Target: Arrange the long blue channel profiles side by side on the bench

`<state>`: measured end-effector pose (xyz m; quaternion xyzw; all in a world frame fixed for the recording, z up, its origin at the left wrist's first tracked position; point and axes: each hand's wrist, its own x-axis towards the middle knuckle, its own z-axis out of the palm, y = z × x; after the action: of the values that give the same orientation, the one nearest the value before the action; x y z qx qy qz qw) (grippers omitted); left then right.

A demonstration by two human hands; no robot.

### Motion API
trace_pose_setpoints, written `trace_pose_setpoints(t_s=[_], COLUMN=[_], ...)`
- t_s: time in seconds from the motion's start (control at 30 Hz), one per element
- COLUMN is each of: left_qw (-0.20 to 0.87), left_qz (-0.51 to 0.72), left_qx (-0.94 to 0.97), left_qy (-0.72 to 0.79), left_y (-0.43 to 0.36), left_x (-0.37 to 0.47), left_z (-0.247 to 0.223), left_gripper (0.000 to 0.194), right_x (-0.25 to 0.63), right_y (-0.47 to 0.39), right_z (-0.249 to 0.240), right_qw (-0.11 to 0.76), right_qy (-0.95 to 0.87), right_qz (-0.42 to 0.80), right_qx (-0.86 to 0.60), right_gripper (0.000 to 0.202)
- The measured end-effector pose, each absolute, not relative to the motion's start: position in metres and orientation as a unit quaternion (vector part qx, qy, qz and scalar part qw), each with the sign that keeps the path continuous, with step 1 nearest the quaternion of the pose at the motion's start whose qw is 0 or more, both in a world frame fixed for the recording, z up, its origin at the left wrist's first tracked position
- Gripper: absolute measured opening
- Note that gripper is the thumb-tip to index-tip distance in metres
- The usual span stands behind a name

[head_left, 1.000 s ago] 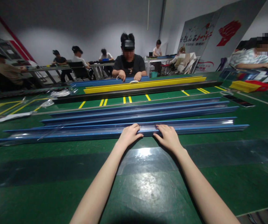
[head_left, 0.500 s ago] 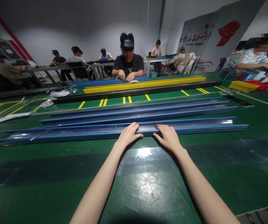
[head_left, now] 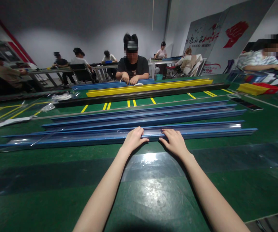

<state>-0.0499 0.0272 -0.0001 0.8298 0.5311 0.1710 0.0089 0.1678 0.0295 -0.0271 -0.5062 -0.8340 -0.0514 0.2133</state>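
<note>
A long blue channel (head_left: 216,132) with raised side walls and a clear strip along its inside lies across the green table in front of me. My left hand (head_left: 134,138) grips its near wall just left of the middle, fingers over into the trough and thumb on the outside. A short way to the right, my right hand (head_left: 174,140) holds the same wall in the same manner. The fingertips of both hands are partly hidden inside the channel. Closer to me, under my forearms, a flat clear plastic strip (head_left: 151,166) lies on the table.
Beyond my channel lie more blue channels (head_left: 153,118), then a black profile (head_left: 168,92) and a yellow profile (head_left: 151,89). A phone (head_left: 246,103) rests at right, near a yellow tray (head_left: 250,89). Crumpled plastic bags (head_left: 61,96) lie at left. A co-worker (head_left: 133,66) sits opposite.
Almost nothing differs. Both hands stay on the blue channel, and the view has shifted very slightly.
</note>
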Motion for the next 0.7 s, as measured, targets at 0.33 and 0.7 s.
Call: trace_pose_setpoints(t_s=[0.33,0.7], left_qw=[-0.092,-0.152], left_qz=[0.128,0.162], left_qx=[0.84,0.849], left_qy=[0.52,0.479], left_y=[0.025,0.024], left_x=[-0.049,-0.05], left_z=[-0.006,-0.017], left_gripper=[0.035,0.03], right_x=[0.169,0.17], right_y=[0.031,0.032], right_z=[-0.03,-0.035], right_qw=[0.218,0.226], right_qy=[-0.837,-0.831], right_qz=[-0.082,-0.124], right_qx=[-0.495,-0.494], right_gripper=[0.029,0.027])
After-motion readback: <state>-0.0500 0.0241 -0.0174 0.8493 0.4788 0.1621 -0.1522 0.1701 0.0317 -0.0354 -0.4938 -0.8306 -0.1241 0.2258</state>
